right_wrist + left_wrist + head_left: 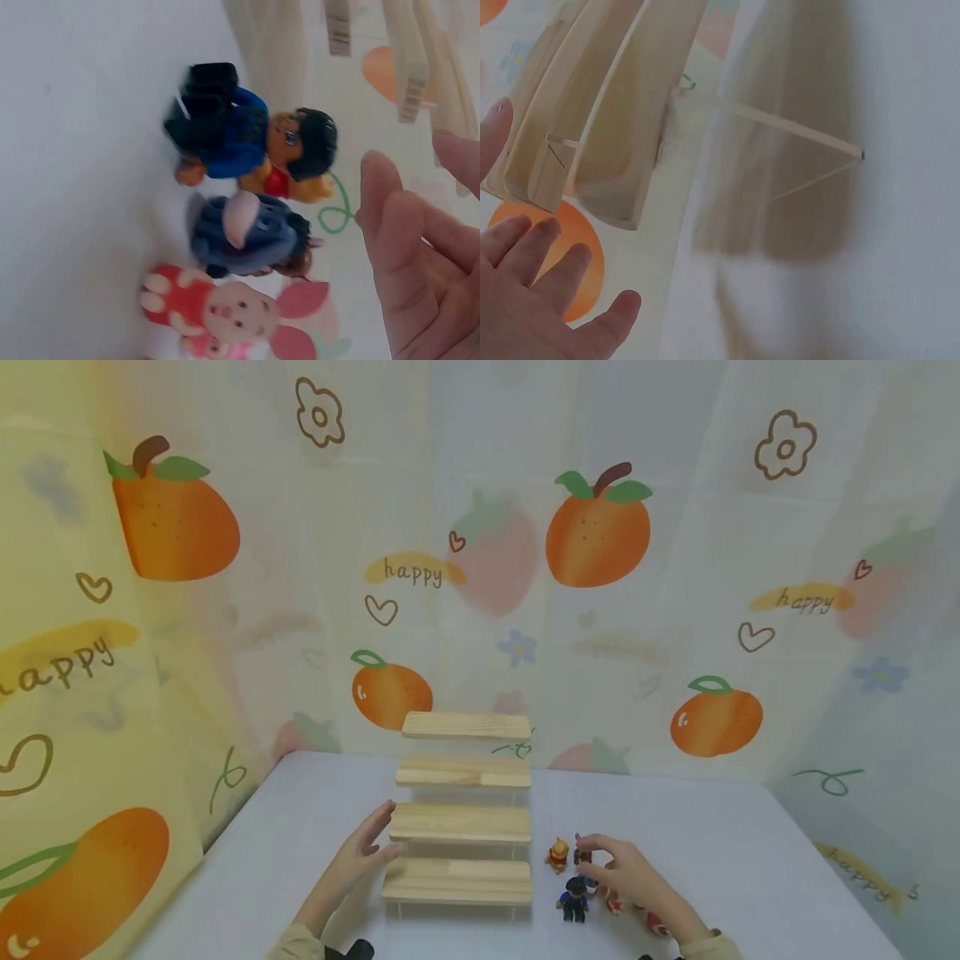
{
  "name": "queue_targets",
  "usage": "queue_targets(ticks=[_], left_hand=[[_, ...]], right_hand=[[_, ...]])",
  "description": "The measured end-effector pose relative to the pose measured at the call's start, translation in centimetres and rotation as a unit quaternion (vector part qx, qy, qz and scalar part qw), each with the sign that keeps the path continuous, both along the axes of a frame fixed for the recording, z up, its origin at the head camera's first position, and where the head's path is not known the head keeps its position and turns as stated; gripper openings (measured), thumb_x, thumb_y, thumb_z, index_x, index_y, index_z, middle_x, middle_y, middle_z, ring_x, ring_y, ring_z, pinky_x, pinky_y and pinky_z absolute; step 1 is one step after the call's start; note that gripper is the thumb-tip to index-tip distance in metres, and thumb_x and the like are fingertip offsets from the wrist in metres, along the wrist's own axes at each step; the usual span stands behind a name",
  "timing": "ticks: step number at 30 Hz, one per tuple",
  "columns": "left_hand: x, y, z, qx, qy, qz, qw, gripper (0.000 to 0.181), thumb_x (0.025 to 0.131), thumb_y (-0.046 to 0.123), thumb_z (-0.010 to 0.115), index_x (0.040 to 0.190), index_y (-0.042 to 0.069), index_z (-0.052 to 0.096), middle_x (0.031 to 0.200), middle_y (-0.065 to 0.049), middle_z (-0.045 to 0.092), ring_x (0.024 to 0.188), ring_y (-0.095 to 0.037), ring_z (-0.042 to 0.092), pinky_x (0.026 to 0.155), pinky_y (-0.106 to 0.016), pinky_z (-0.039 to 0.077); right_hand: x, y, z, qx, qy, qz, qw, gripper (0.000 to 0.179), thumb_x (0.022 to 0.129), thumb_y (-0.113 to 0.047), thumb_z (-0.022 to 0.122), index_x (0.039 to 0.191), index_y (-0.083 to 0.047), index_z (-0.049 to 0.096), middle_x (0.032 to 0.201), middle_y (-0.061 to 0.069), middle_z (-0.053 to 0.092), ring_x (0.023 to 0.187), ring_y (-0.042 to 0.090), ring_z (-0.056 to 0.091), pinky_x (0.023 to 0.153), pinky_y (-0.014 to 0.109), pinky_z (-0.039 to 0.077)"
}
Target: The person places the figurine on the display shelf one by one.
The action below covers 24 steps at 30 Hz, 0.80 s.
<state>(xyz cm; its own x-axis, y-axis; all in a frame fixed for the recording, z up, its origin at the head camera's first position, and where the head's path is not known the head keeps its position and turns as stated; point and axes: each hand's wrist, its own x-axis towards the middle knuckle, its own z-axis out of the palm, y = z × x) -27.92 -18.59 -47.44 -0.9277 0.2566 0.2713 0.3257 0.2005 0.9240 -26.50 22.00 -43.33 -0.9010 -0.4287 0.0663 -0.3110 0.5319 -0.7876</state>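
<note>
A four-tier wooden stand [459, 823] with clear supports rises in the middle of the table. Beside its left edge is my left hand [362, 852], fingers spread and holding nothing. My right hand [626, 870] hovers over a group of small toy figures, thumb and fingers apart around a small dark figure [582, 856] in the head view. The right wrist view shows a black-haired figure in blue [247, 135], a blue donkey figure [251, 232] and a pink piglet figure in red [232, 311]. A yellow bear figure [557, 855] in red stands left of the fingertips.
Under the right forearm lies another red figure [654, 922], partly covered. A white cloth covers the table [720, 835]. Fruit-printed curtains [495, 460] hang behind it and along the sides.
</note>
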Motion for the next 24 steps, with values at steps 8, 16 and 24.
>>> queue_targets(ticks=[8, 16, 24], left_hand=[[-0.4, 0.7, -1.0, 0.04, -0.023, 0.02, 0.9987, 0.066, 0.086, 0.013, 0.06, 0.14, 0.002, 0.023, 0.144, -0.016, 0.018, 0.129, -0.034, 0.016, 0.097, -0.06, 0.015], [-0.6, 0.8, -1.2, 0.092, -0.022, 0.022, 0.9953, 0.052, 0.091, 0.013, 0.053, 0.137, 0.001, 0.031, 0.14, -0.017, 0.03, 0.129, -0.031, 0.021, 0.102, -0.048, 0.019], [-0.6, 0.7, -1.7, 0.086, -0.011, 0.032, 0.9957, 0.05, 0.091, 0.016, 0.053, 0.135, 0.002, 0.035, 0.138, -0.016, 0.033, 0.128, -0.032, 0.024, 0.102, -0.05, 0.018]], right_hand=[[0.1, 0.1, -1.8, 0.0, -0.051, -0.001, 0.9987, 0.043, 0.078, -0.018, 0.069, 0.111, 0.006, 0.055, 0.101, 0.018, 0.058, 0.042, 0.01, 0.048, 0.038, 0.025, 0.043], [0.2, -0.1, -2.5, 0.026, -0.02, 0.013, 0.9994, 0.04, 0.077, -0.01, 0.069, 0.112, 0.005, 0.057, 0.105, 0.022, 0.058, 0.044, 0.008, 0.049, 0.041, 0.026, 0.046], [0.5, -0.6, -2.7, 0.016, -0.061, 0.019, 0.9978, 0.039, 0.079, -0.002, 0.064, 0.114, 0.011, 0.053, 0.061, 0.008, 0.059, 0.036, 0.007, 0.047, 0.034, 0.035, 0.046]])
